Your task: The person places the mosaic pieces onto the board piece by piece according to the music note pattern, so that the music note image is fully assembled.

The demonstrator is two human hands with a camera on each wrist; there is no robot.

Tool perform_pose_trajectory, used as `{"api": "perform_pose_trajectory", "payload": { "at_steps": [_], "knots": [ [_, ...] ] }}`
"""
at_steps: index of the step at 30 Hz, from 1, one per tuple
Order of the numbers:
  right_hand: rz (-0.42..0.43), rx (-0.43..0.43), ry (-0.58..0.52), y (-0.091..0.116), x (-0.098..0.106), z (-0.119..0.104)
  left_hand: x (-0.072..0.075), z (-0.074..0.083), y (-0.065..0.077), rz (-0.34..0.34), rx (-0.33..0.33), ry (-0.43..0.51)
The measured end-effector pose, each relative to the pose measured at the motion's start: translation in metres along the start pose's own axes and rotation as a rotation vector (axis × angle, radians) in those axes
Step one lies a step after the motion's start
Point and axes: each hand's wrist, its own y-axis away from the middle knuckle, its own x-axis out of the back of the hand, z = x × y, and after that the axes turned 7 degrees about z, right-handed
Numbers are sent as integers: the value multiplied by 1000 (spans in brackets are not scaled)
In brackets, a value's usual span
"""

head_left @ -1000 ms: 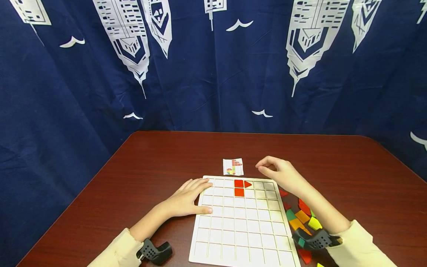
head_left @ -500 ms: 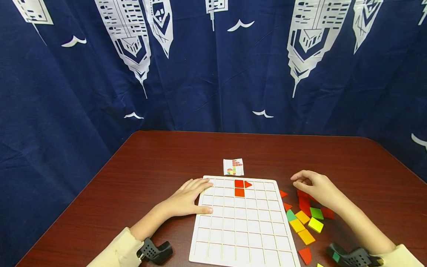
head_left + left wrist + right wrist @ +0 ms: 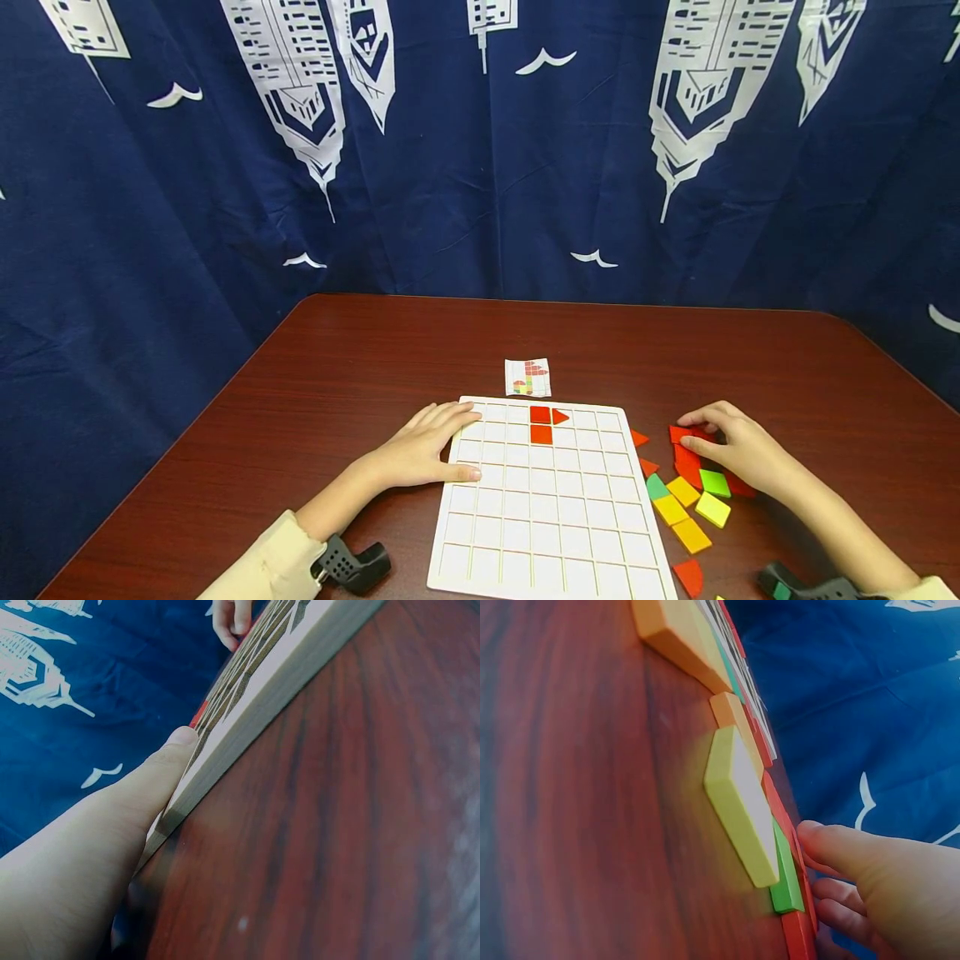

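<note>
My left hand (image 3: 416, 447) rests on the upper left edge of a white grid board (image 3: 510, 533), thumb and fingers spread. In the left wrist view the thumb (image 3: 161, 769) lies along the board's edge. Two red square blocks (image 3: 541, 434) and a red triangle block (image 3: 559, 417) sit in the board's top rows. My right hand (image 3: 738, 446) is over a cluster of red blocks (image 3: 686, 467) right of the board, thumb and index finger apart. In the right wrist view its thumb tip (image 3: 810, 831) is at the red blocks; whether it touches them is unclear.
A small card (image 3: 527, 377) with a printed coloured pattern lies beyond the board. Yellow blocks (image 3: 712, 509), orange blocks (image 3: 692, 536), a green block (image 3: 715, 483) and a teal block (image 3: 656, 487) lie right of it. A blue curtain (image 3: 450, 167) hangs behind the brown table (image 3: 375, 358).
My right hand has moved from above the board's upper right corner, right and down to the red blocks. The left hand has stayed on the board. The blocks on the board have not changed.
</note>
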Motion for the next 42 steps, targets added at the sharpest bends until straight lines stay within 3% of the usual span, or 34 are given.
{"api": "perform_pose_trajectory", "payload": {
  "at_steps": [42],
  "knots": [
    [-64,-73,-109,-4,0,-3,-1,-2,0,14,-15,-6]
  ]
}}
